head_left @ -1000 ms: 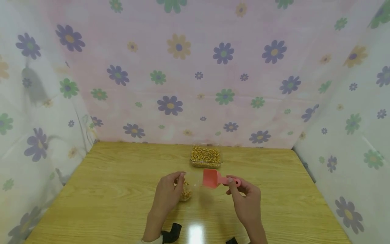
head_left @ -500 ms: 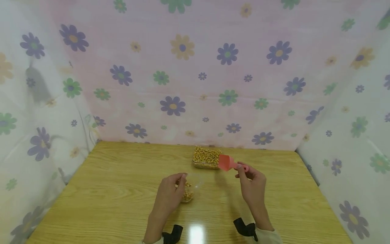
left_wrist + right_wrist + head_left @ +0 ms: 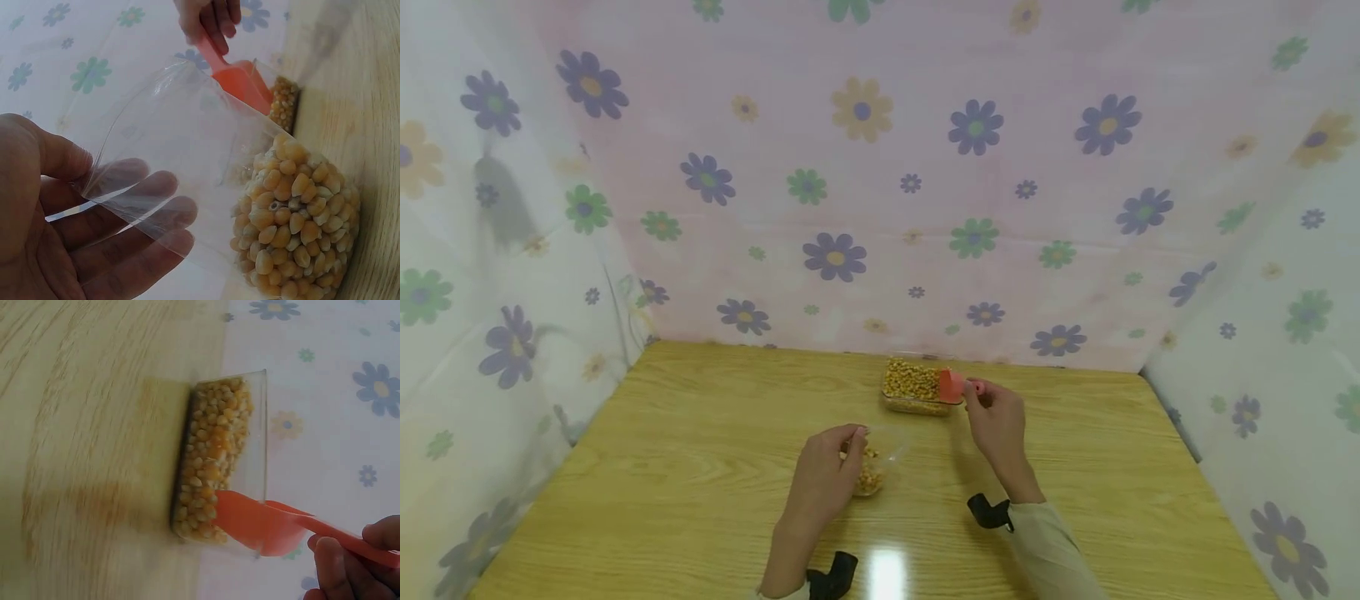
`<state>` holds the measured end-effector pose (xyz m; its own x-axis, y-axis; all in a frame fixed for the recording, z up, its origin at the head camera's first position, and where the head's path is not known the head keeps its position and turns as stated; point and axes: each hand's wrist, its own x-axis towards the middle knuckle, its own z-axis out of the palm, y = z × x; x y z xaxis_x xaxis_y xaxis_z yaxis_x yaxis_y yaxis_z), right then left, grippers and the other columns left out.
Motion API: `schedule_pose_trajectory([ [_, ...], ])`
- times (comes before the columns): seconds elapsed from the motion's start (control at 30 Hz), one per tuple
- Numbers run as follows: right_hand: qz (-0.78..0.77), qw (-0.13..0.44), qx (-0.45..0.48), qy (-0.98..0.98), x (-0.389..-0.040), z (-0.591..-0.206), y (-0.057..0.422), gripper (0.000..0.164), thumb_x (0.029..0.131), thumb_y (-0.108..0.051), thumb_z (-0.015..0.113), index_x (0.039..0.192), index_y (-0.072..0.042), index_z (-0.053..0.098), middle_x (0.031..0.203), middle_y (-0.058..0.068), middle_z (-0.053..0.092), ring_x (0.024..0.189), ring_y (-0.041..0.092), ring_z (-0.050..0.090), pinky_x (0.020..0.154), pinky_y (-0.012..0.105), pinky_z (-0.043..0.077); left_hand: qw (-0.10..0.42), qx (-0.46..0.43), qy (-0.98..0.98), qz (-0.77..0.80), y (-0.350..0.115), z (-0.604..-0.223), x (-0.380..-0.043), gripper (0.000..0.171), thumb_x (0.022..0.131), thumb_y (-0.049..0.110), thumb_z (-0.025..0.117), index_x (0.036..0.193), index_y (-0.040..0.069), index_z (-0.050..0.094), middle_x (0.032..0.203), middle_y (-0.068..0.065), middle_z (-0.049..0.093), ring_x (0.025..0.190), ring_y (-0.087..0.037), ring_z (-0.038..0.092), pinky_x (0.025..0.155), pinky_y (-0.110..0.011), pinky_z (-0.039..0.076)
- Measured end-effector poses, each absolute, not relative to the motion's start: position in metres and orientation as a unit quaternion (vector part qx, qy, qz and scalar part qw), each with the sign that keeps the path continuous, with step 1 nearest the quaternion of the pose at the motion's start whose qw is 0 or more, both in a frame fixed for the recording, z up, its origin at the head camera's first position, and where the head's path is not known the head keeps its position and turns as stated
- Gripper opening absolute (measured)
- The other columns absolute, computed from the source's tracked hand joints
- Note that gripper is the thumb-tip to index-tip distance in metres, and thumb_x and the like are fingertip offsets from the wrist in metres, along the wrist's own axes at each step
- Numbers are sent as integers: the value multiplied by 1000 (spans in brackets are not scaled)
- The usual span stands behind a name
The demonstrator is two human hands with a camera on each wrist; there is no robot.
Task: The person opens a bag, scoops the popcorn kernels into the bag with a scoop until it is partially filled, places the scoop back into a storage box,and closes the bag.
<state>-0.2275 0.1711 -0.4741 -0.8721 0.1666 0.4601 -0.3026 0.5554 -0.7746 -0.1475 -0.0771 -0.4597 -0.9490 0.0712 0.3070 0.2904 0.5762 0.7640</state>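
right hand (image 3: 997,423) grips the pink scoop (image 3: 259,528), nose in the corn box (image 3: 913,407) by the desk's (image 3: 662,458) back edge, left hand (image 3: 826,468) pinches a clear corn bag (image 3: 187,125)

The scoop (image 3: 951,387) is coral pink, the kernels (image 3: 294,225) golden yellow and cream. The table (image 3: 685,467) shows yellowish wood grain; along its far edge, pinkish cloth (image 3: 880,217) bears purple, green and orange flowers (image 3: 835,257).

A yellowish wood-grain worktop (image 3: 685,450) fills the lower part of the head view. Near its back edge, just right of centre, stands a clear box (image 3: 916,408) of corn kernels (image 3: 910,379); at lower centre a clear bag (image 3: 181,119) of kernels appears to rest on it.
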Motion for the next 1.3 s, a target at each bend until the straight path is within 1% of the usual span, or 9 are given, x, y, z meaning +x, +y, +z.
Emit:
schedule_pose_trajectory([
  [0.13, 512, 217, 27, -831, -237, -480, 168, 34, 100, -7, 64, 67, -3, 55, 82, 25, 74, 67, 38, 70, 50, 23, 42, 121, -99, -877, -454, -76, -458, -147, 32, 108, 22, 50, 110, 5, 77, 94, -9, 76, 78, -14, 69, 69, -29, 54],
  [0.23, 569, 183, -7, -802, -243, -484, 167, 36, 100, -6, 62, 66, -3, 51, 91, 30, 73, 61, 30, 70, 43, 20, 29, 118, -98, -876, -457, -76, -458, -146, 33, 109, 22, 49, 108, 6, 78, 94, -9, 76, 78, -13, 68, 68, -28, 53],
  [0.37, 636, 133, -80, -756, -250, -489, 165, 30, 101, -10, 61, 74, 3, 59, 98, 30, 73, 60, 17, 69, 49, 21, 42, 117, -98, -877, -456, -76, -459, -146, 33, 109, 23, 49, 107, 7, 78, 94, -9, 76, 76, -12, 67, 66, -27, 52],
  [0.47, 666, 104, -125, -728, -256, -492, 163, 27, 101, -13, 61, 92, 11, 68, 91, 22, 74, 65, 18, 70, 62, 27, 52, 115, -97, -877, -457, -76, -458, -145, 33, 109, 23, 49, 107, 7, 78, 94, -9, 76, 75, -11, 66, 64, -26, 50],
  [0.57, 688, 77, -150, -706, -260, -494, 163, 30, 101, -14, 61, 106, 14, 69, 87, 12, 73, 66, 14, 69, 64, 27, 53, 113, -99, -876, -458, -76, -458, -145, 33, 109, 23, 49, 107, 6, 77, 94, -9, 76, 76, -12, 67, 62, -25, 50],
  [0.7, 712, 42, -162, -682, -260, -493, 166, 36, 102, -17, 61, 120, 13, 67, 86, 5, 74, 67, 10, 68, 70, 27, 55, 109, -98, -876, -459, -75, -458, -145, 33, 109, 23, 49, 108, 5, 77, 93, -10, 76, 77, -13, 68, 61, -24, 49],
  [0.9, 725, 0, -160, -670, -258, -493, 173, 38, 104, -21, 59, 128, 8, 65, 84, -3, 74, 70, 7, 67, 75, 27, 56, 111, -96, -878, -455, -74, -458, -146, 32, 109, 21, 49, 107, 6, 77, 92, -10, 75, 78, -14, 69, 63, -25, 50],
  [1.1, 746, -18, -166, -645, -257, -494, 176, 37, 106, -20, 56, 129, 8, 63, 79, -6, 74, 67, 5, 64, 69, 23, 54, 117, -99, -881, -448, -73, -458, -146, 31, 109, 20, 49, 107, 6, 77, 93, -9, 76, 80, -15, 69, 67, -28, 53],
  [1.3, 782, -30, -170, -599, -257, -497, 175, 36, 107, -22, 53, 130, 5, 62, 82, -7, 77, 66, 5, 62, 65, 21, 51, 123, -100, -881, -446, -74, -459, -148, 31, 109, 21, 49, 107, 7, 78, 92, -9, 76, 80, -14, 69, 69, -30, 54],
])
